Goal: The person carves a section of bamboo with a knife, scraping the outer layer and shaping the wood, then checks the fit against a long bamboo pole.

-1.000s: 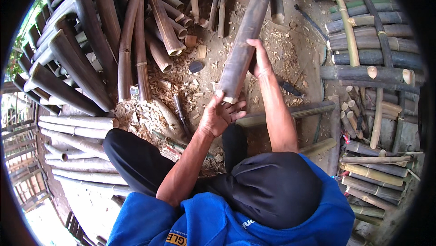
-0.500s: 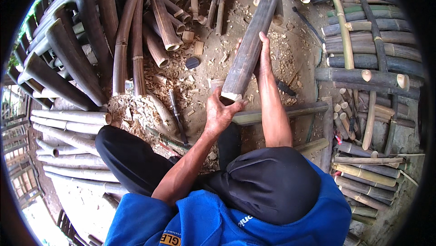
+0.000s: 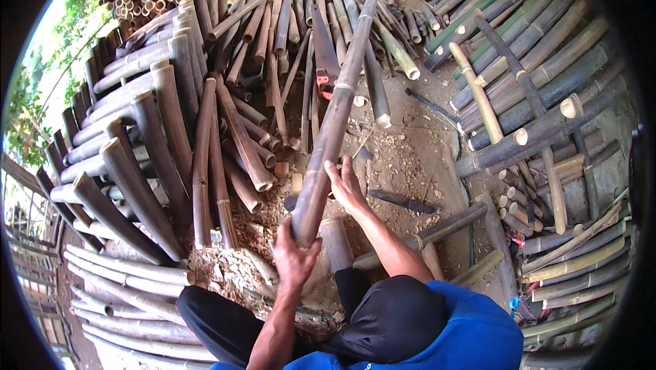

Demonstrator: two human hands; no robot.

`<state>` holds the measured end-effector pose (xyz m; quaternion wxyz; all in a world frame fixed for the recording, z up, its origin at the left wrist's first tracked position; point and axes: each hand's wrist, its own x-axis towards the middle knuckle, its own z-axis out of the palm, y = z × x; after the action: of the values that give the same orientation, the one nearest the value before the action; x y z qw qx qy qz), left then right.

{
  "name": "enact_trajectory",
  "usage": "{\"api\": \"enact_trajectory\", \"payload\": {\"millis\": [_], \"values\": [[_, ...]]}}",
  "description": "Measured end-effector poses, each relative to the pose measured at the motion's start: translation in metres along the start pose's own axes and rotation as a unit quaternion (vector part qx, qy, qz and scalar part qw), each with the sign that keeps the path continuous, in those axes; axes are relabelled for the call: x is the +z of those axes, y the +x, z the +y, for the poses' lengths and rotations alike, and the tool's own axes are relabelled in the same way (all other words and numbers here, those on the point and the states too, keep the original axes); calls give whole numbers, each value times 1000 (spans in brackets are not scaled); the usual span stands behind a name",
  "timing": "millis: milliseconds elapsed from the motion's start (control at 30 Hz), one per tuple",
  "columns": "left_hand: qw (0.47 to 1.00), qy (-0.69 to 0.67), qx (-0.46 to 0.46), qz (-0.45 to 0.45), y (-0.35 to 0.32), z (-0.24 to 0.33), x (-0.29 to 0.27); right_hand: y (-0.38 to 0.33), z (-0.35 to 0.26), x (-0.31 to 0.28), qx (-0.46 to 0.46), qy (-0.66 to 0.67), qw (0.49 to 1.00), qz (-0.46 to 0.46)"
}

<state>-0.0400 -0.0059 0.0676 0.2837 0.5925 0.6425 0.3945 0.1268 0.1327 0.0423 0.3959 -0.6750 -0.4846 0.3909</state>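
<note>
Left hand [image 3: 295, 261] is wrapped around the near end of a long dark bamboo pole [image 3: 335, 114], which slants up and away over the ground [image 3: 447, 158]. Right hand [image 3: 348, 187] is against its right side further up; can't tell how closed. Wood shavings [image 3: 403, 165] litter the ground.

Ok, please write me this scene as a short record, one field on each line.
Held thing: long dark bamboo pole, slanting away from the person
Near end: gripped by the left hand
Farther up: right hand at the pole's right side, grip partly hidden
Beyond the hands: saw with orange-red handle
Ground: pale wood shavings; long dark object, kind unclear
Left side: thick dark bamboo pieces
Right side: stacked bamboo poles
</note>
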Motion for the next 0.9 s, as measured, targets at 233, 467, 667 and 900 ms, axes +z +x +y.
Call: {"api": "enact_trajectory", "payload": {"millis": [233,467,667,900], "values": [[936,-285,-147,145,-60,36,-147,42,10,-63,-165,-104,980,31],[889,-120,-40,441,-127,7,-262,109,-97,-67,-367,-253,885,135],[897,-54,-140,415,-130,1,-325,140,-174,-34,-581,-274,745,180],[926,-17,-110,362,-117,17,-385,98,-224,-21,-602,-253,749,112]]}}
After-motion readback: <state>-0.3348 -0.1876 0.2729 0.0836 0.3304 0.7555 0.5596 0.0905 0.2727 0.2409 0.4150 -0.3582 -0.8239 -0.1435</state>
